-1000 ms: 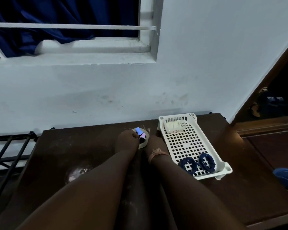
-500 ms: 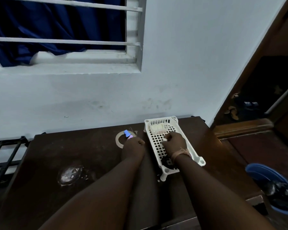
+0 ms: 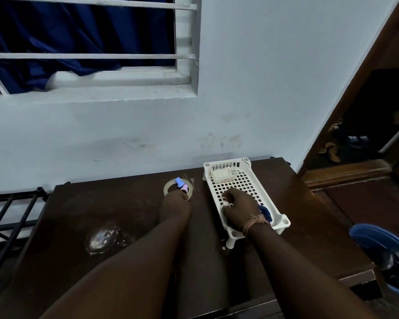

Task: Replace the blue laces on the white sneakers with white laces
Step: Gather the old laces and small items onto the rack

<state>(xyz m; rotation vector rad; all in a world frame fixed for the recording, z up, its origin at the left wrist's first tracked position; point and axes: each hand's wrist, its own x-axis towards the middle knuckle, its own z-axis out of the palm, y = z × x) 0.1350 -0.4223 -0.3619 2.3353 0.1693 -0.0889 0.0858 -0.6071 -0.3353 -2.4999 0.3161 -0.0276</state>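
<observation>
From my head view, no sneakers show anywhere on the table (image 3: 115, 210), so I judge the lacing itself has not begun, or at least I cannot see any of it; everything with the shoes seems left to do. The blue laces (image 3: 265, 212) lie coiled in the near end of the white tray (image 3: 283, 221), off any shoe, so that part looks done. A pale bundle (image 3: 222, 174) sits at the tray's far end; it may be the white laces, but I cannot tell.

My right hand (image 3: 238, 209) is down in the tray, just beside the blue laces, fingers (image 3: 226, 200) curled over the mesh. Something small and white shows under them, and I cannot tell whether I pinch it or only touch it.

My left hand (image 3: 175, 203) rests on the table at the near edge of a tape ring (image 3: 168, 186), fingers bent in toward a small blue-and-pink thing (image 3: 182, 184) lying in the ring. Whether they grip it is hidden from here.
</observation>
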